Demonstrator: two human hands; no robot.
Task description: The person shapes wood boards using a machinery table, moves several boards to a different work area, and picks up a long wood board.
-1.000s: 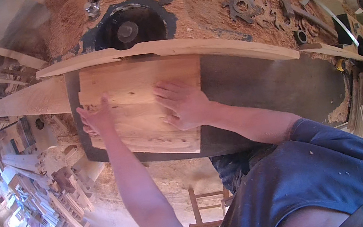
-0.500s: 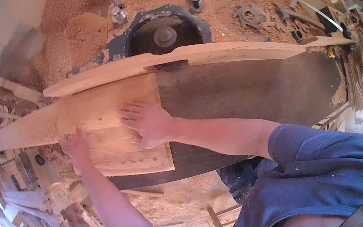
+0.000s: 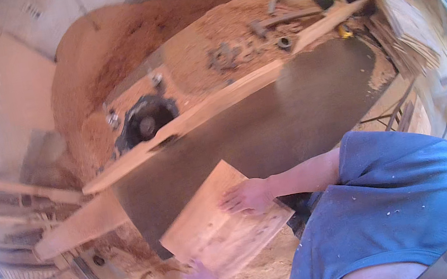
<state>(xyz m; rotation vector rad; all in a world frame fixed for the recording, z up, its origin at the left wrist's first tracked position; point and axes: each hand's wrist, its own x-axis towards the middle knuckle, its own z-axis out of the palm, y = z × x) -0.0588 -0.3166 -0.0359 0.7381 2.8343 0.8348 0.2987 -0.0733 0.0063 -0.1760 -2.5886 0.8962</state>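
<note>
- I see my right hand point(image 3: 248, 196) lying flat on top of the wooden board point(image 3: 223, 223), fingers stretched out and spread, palm down, pressing on the face rather than closing around anything.
- My left hand point(image 3: 200, 273) is at the board's near lower edge, partly hidden under it; the fingers look curled up against that edge, but I cannot tell how firmly they grip.
- The wooden board is a pale, roughly rectangular panel, turned at an angle. Its far corner rests on the dark machine table point(image 3: 285, 116) and its near part hangs over the table's front edge toward me.
- The machine table is a broad, dark grey surface running from lower left to upper right.
- Along its far side lies a long pale wooden fence point(image 3: 201, 116), well apart from the board.
- Just behind the fence, toward its left end, sits a round black cutter housing point(image 3: 145, 120), ringed with sawdust.
- A large sawdust heap point(image 3: 118, 50) rises behind the machine against the wall.
- A second long plank point(image 3: 80, 224) sticks out to the left past the table's end.
- My blue sleeve point(image 3: 388, 194) fills the lower right, speckled with dust.
- The picture is blurred, so small details at the left edge are unclear.
</note>
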